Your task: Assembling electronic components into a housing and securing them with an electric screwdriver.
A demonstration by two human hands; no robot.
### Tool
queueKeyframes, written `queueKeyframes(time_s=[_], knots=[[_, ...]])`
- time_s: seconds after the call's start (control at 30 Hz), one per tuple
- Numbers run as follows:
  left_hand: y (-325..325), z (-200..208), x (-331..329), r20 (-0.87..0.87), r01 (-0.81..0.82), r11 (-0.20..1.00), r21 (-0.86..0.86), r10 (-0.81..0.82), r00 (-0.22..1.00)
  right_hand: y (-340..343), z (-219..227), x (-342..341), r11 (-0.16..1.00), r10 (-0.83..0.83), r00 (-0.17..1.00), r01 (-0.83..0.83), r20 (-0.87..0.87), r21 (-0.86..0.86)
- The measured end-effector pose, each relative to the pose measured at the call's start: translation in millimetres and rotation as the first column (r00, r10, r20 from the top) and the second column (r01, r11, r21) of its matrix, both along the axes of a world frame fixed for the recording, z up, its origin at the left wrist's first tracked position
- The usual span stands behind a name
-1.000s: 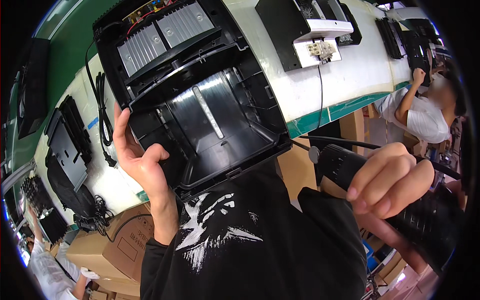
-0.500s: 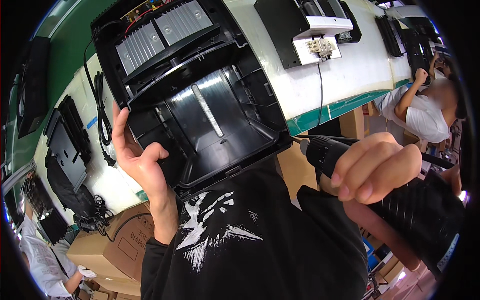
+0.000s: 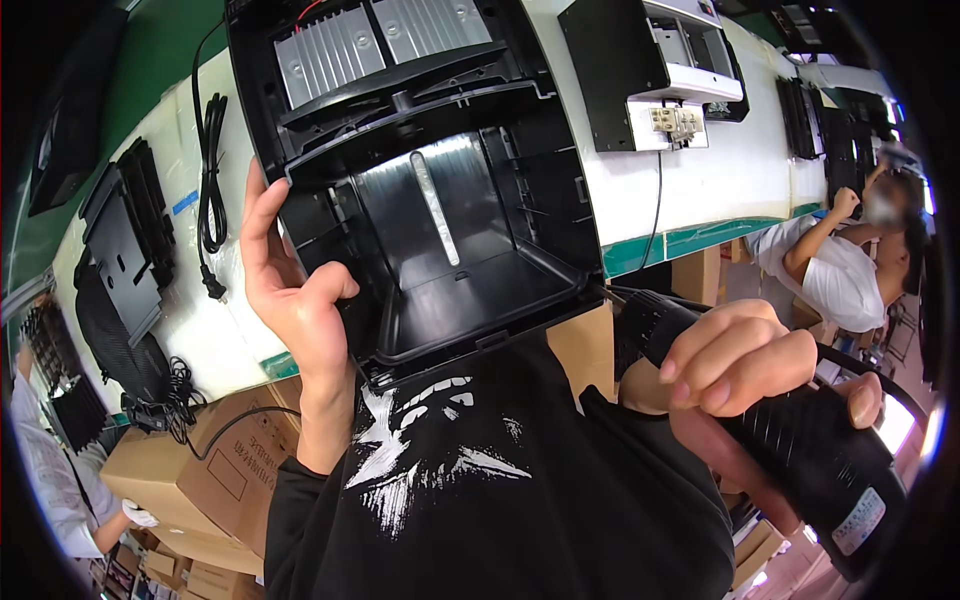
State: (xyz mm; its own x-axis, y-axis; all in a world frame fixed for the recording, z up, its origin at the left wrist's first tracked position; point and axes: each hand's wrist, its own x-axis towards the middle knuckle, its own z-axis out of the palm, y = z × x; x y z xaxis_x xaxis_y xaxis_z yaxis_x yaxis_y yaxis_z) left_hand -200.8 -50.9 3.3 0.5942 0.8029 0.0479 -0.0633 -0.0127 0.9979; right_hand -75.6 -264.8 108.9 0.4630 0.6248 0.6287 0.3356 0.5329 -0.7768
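Observation:
A large black plastic housing [image 3: 470, 305] is in front of me, its open cavity facing me. My left hand [image 3: 305, 300] grips its left wall, the fingers along the outside and the thumb bent at the near edge. My right hand [image 3: 745, 350] is wrapped round a black power screwdriver [image 3: 648, 322]. Its thin bit points left and reaches the housing's lower right corner; whether the tip sits on a screw is too small to tell. Ribbed silver heat sinks [image 3: 330, 55] fill the far part of the housing, and a clear strip [image 3: 435, 208] runs down the cavity's back.
On the white bench lie a coiled black cable [image 3: 212, 180] and black panels [image 3: 125, 250] to the left. A black and white unit with a connector block [image 3: 678, 125] stands right. A cardboard box [image 3: 190, 470] is below left. Co-workers [image 3: 835, 270] are at right and far left.
The housing and bench have shifted rightward in the picture. My right hand with the screwdriver has come slightly left, closer to the housing. My left hand keeps its hold on the wall.

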Motion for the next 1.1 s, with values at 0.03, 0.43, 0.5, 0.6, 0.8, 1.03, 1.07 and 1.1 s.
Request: queueKeyframes(time_s=[0.03, 0.43, 0.5, 0.6, 0.8, 1.03, 1.07, 1.1], knots=[[1, -1, 0, 0.004, 0.006, 1.0, 0.029, -0.006, 1.0, 3, -1, -3, 0.997, -0.061, 0.998, 0.06, 0.03, 0.042], [4, -5, 0, 0.05, 0.008, 1.0, 0.009, -0.009, 0.999, 1, 6, 8, 0.995, 0.1, 0.995, -0.101, 0.019, 0.024], [3, -4, -2, -0.001, 0.002, 1.0, -0.019, -0.002, 1.0, 0, 11, -6, 0.994, -0.11, 0.993, 0.11, -0.05, -0.004], [2, -7, 0, 0.054, 0.03, 0.998, 0.052, -0.033, 0.998, -42, 45, 11, 0.997, -0.077, 0.994, 0.077, -0.071, 0.003], [5, -5, -1, 0.055, 0.009, 0.999, 0.034, -0.011, 0.998, -84, 80, 43, 0.926, -0.186, 0.982, 0.163, 0.037, 0.34], [5, -7, -1, 0.059, 0.024, 0.998, 0.061, -0.028, 0.998, -100, 38, 95, 0.842, -0.528, 0.809, 0.459, 0.258, 0.283], [4, -7, 0, 0.057, 0.024, 0.998, 0.055, -0.027, 0.998, -98, 34, 100, 0.841, -0.529, 0.809, 0.46, 0.255, 0.285], [4, -7, 0, 0.054, 0.025, 0.998, 0.057, -0.028, 0.998, -97, 30, 104, 0.812, -0.568, 0.799, 0.507, 0.195, 0.29]])
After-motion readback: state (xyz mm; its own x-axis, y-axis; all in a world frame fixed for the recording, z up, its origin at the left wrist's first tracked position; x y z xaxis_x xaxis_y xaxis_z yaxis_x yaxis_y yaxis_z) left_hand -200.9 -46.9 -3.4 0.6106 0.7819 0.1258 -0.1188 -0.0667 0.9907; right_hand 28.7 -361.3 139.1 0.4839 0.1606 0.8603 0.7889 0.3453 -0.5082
